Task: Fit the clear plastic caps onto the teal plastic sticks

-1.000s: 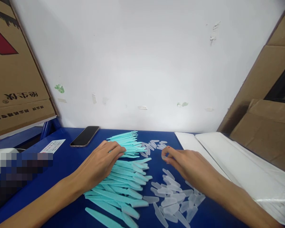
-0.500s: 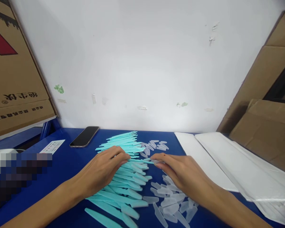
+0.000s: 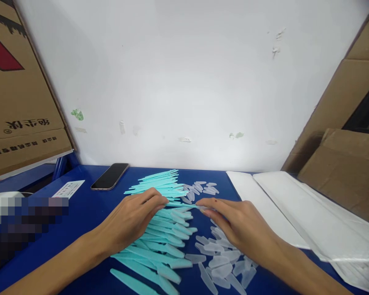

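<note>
My left hand (image 3: 135,217) pinches the left part of a thin turquoise stick (image 3: 183,204), above a pile of turquoise knife-shaped sticks (image 3: 162,237). Many of those sticks have translucent covers on their right ends. At the right end of the held stick, the thumb and forefinger of my right hand (image 3: 236,219) are closed on a small translucent cover (image 3: 203,208). Loose translucent covers (image 3: 223,262) lie below my right hand. A second group of turquoise sticks (image 3: 156,184) is further back, beside more small covers (image 3: 197,188).
A phone (image 3: 110,177) and a printed card (image 3: 68,189) lie on the blue table (image 3: 89,213) at the left. White padded sheets (image 3: 313,217) cover the right side. Cardboard boxes (image 3: 24,98) stand at the left, with more cardboard (image 3: 344,164) at the right.
The held stick has risen very slightly between my hands. Both hands keep their grip and almost the same position.
</note>
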A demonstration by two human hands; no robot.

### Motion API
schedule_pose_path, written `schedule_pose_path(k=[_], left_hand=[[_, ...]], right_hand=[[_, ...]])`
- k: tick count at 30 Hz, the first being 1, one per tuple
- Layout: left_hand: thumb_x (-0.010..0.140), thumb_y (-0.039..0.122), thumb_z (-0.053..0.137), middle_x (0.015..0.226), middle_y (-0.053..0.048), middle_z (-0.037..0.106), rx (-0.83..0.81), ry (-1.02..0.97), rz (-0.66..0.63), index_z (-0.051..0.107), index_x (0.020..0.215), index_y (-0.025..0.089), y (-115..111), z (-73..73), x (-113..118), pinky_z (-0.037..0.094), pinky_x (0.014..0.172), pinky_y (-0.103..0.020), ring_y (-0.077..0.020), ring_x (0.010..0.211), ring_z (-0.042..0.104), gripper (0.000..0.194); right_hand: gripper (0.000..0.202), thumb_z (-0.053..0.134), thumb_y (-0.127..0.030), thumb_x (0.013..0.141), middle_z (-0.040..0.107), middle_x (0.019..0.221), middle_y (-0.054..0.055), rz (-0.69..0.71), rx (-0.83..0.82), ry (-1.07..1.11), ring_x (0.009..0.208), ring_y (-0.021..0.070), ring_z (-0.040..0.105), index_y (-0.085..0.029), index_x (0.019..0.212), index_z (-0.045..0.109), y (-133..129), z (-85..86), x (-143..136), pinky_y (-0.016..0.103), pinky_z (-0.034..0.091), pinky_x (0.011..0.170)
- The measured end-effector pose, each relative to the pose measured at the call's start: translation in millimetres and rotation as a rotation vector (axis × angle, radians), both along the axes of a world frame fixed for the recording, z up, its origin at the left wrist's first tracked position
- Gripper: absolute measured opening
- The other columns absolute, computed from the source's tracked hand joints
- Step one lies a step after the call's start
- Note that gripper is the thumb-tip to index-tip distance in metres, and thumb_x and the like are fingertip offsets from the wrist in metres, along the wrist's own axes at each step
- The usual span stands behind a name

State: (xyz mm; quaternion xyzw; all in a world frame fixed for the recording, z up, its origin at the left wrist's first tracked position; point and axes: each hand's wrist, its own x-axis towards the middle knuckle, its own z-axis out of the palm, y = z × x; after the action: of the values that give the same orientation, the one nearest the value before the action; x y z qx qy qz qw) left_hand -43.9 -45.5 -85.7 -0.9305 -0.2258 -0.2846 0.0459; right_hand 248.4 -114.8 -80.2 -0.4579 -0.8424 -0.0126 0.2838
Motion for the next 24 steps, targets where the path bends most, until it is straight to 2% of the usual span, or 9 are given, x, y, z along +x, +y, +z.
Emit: schedule_pose_path(k=[7, 10, 13, 18, 24], left_hand=[[0.105, 0.009, 0.04, 0.1, -0.003, 0.062, 0.017, 0.011, -0.062, 0.052, 0.122, 0.021, -8.8, -1.0, 3.1, 0.039, 0.057, -0.024, -0.0123, 0.067, 0.054, 0.023], [0.102, 0.004, 0.038, 0.099, -0.003, 0.061, 0.047, 0.048, -0.065, 0.051, 0.124, 0.021, -14.5, -5.1, 5.7, 0.033, 0.053, -0.026, -0.0136, 0.066, 0.05, 0.031], [0.1, 0.001, 0.036, 0.097, -0.003, 0.061, 0.053, 0.054, -0.068, 0.05, 0.125, 0.021, -18.5, -8.8, 7.0, 0.031, 0.052, -0.027, -0.0146, 0.066, 0.048, 0.035], [0.103, 0.006, 0.04, 0.093, -0.002, 0.061, 0.031, 0.016, -0.083, 0.052, 0.123, 0.02, -21.4, -7.2, 9.4, 0.032, 0.053, -0.027, -0.0142, 0.065, 0.048, 0.027], [0.108, 0.018, 0.044, 0.088, -0.002, 0.061, 0.129, 0.0, -0.072, 0.056, 0.118, 0.019, -20.1, -0.5, 15.8, 0.037, 0.055, -0.026, -0.0141, 0.067, 0.054, 0.016]], right_hand=[[0.026, 0.047, -0.028, 0.108, 0.079, 0.104, 0.001, 0.111, 0.09, 0.025, 0.077, 0.0146, 0.075, -0.026, 0.13, 0.061, -3.3, -5.2, -6.5, 0.023, 0.054, 0.066], [0.031, 0.047, -0.022, 0.108, 0.078, 0.097, -0.001, 0.156, 0.122, 0.023, 0.077, 0.0145, 0.075, -0.027, 0.138, 0.054, -6.6, -9.1, -11.2, 0.023, 0.052, 0.064], [0.042, 0.046, -0.016, 0.106, 0.075, 0.085, -0.003, 0.157, 0.153, -0.021, 0.068, 0.0147, 0.071, -0.027, 0.147, 0.043, -9.8, -12.8, -14.1, 0.025, 0.046, 0.056], [0.046, 0.046, -0.013, 0.105, 0.07, 0.078, -0.004, 0.162, 0.185, -0.045, 0.061, 0.014, 0.065, -0.025, 0.148, 0.041, -11.0, -15.0, -14.4, 0.026, 0.041, 0.052], [0.041, 0.045, -0.018, 0.107, 0.072, 0.08, -0.003, 0.163, 0.193, -0.075, 0.063, 0.0145, 0.065, -0.024, 0.147, 0.041, -10.9, -12.5, -17.9, 0.027, 0.041, 0.054]])
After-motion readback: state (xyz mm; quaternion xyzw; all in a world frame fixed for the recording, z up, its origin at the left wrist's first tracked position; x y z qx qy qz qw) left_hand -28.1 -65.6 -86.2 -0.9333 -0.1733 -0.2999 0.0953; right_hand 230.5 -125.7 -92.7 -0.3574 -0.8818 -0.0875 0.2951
